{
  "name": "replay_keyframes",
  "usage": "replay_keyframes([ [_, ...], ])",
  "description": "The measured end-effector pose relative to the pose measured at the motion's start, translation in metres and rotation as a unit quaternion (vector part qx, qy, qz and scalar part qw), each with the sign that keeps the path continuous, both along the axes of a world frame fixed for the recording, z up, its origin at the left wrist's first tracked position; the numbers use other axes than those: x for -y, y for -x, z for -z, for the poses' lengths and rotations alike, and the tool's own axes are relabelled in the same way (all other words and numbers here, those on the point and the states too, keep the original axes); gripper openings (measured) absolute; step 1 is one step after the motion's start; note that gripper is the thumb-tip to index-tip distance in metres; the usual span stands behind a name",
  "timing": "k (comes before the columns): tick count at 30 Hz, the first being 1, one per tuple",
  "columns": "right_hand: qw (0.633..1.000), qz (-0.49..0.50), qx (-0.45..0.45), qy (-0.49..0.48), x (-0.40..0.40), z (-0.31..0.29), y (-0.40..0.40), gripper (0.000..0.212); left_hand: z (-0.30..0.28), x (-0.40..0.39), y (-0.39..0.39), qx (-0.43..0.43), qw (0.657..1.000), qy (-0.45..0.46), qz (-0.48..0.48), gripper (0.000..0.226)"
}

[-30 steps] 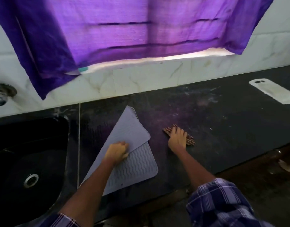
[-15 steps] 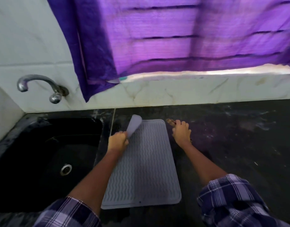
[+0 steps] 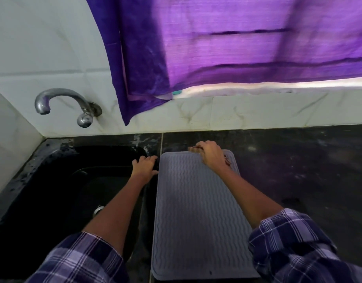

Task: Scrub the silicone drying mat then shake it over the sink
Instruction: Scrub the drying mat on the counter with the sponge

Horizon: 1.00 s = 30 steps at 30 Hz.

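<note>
- Nearest to us, our two plaid sleeves frame the view, and between them the near end of the grey silicone drying mat lies flat on the dark countertop, ridged side up, its long left edge running just beside the sink.
- Further along, our left hand rests at the mat's left edge near the sink rim, fingers loosely bent; we cannot tell whether they pinch the edge or only touch it.
- At the far end, our right hand presses down on the mat with fingers curled over a brownish scrubber, which peeks out on either side of the hand.
- We judge the scrubbing is only starting, at the far end.
- What could go wrong: the mat is thin and floppy, so hard strokes with only a light hold on the left could make it slide or bunch up on the slick stone.
- It sits so close to the basin that a shove leftward could tip the edge over the rim.
- Beyond the hands, the tap juts from the tiled wall over the sink; a wide shake later could hit it.
- Farthest back, a purple curtain hangs low over the counter and could catch flung drops.
</note>
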State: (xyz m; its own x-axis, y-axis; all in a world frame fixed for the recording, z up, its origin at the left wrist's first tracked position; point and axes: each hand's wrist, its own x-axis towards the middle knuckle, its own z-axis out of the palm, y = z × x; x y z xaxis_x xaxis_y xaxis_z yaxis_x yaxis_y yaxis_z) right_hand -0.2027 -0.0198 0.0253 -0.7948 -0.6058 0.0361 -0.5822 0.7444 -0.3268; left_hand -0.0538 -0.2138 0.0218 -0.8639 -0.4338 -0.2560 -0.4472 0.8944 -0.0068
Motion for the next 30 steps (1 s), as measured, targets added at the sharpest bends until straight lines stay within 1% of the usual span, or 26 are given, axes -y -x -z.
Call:
replay_keyframes([
  [3, 0.994, -0.070, -0.041, -0.072, 0.045, 0.004, 0.003, 0.042, 0.009, 0.014, 0.024, -0.002, 0.998, -0.060, 0.032, 0.078],
  [5, 0.985, -0.115, -0.069, -0.106, 0.074, 0.011, 0.001, 0.038, 0.013, 0.020, 0.037, 0.022, 0.995, -0.083, 0.057, 0.091],
  [8, 0.974, -0.123, -0.084, -0.173, 0.100, 0.035, -0.013, 0.033, 0.025, 0.028, 0.046, 0.066, 0.991, -0.037, 0.111, 0.098],
  [10, 0.977, -0.086, -0.070, -0.181, 0.105, 0.047, -0.022, 0.033, 0.032, 0.033, 0.045, 0.055, 0.992, -0.019, 0.116, 0.097],
  [15, 0.980, -0.052, -0.065, -0.183, 0.094, 0.044, -0.052, 0.034, 0.031, 0.039, 0.045, 0.035, 0.990, -0.001, 0.134, 0.090],
  [16, 0.978, -0.063, -0.063, -0.191, 0.087, 0.044, -0.068, 0.034, 0.030, 0.041, 0.045, 0.030, 0.990, -0.006, 0.138, 0.088],
  [18, 0.964, -0.105, -0.043, -0.239, 0.071, 0.038, -0.092, 0.033, 0.029, 0.044, 0.045, 0.028, 0.988, -0.021, 0.149, 0.086],
  [21, 0.953, -0.103, 0.030, -0.283, 0.086, 0.010, -0.075, 0.039, 0.028, 0.047, 0.046, 0.037, 0.987, -0.059, 0.147, 0.077],
  [22, 0.952, -0.090, 0.036, -0.291, 0.100, 0.000, -0.059, 0.042, 0.027, 0.049, 0.047, 0.039, 0.987, -0.060, 0.147, 0.071],
  [24, 0.963, -0.069, 0.006, -0.261, 0.131, -0.005, -0.038, 0.035, 0.027, 0.052, 0.048, 0.039, 0.986, -0.049, 0.152, 0.062],
  [26, 0.968, -0.040, -0.040, -0.243, 0.153, 0.007, -0.033, 0.029, 0.031, 0.055, 0.047, 0.024, 0.987, -0.036, 0.157, 0.057],
  [28, 0.965, -0.029, -0.078, -0.247, 0.151, 0.024, -0.048, 0.028, 0.034, 0.054, 0.045, 0.020, 0.986, -0.024, 0.163, 0.054],
  [30, 0.969, -0.037, -0.093, -0.224, 0.130, 0.032, -0.071, 0.029, 0.037, 0.053, 0.041, 0.017, 0.987, -0.024, 0.158, 0.048],
])
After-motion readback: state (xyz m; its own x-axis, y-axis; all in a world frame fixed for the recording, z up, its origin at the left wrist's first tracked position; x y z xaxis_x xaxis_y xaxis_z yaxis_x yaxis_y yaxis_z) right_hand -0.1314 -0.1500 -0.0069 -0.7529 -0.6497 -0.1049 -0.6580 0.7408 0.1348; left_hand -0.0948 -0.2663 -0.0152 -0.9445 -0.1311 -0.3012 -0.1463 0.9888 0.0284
